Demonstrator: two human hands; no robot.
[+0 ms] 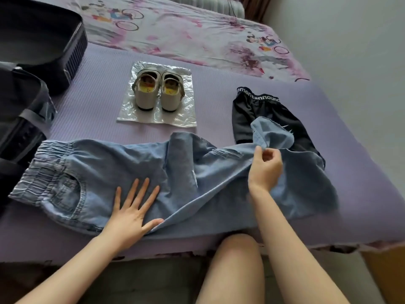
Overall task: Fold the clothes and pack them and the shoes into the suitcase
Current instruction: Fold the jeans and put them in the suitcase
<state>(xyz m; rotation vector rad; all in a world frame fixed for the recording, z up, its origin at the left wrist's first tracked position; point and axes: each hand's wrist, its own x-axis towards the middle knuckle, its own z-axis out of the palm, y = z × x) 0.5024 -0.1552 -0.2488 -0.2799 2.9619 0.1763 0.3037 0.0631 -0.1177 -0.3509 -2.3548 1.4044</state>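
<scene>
Head view, right fingers [259,152] pinching jeans [122,163]

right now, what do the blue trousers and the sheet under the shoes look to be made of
The blue trousers look like soft matte light-wash denim: faded weave, stitched pocket, gathered waistband. The sheet under the shoes looks like thin glossy plastic, perhaps a bag: crinkles and bright glints.

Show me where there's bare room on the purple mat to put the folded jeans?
Bare mat lies between the suitcase and the plastic sheet under the shoes, and again between that sheet and the black garment. It is crowded on the right, where the jeans, pinched by the right hand, overlap that garment.
</scene>
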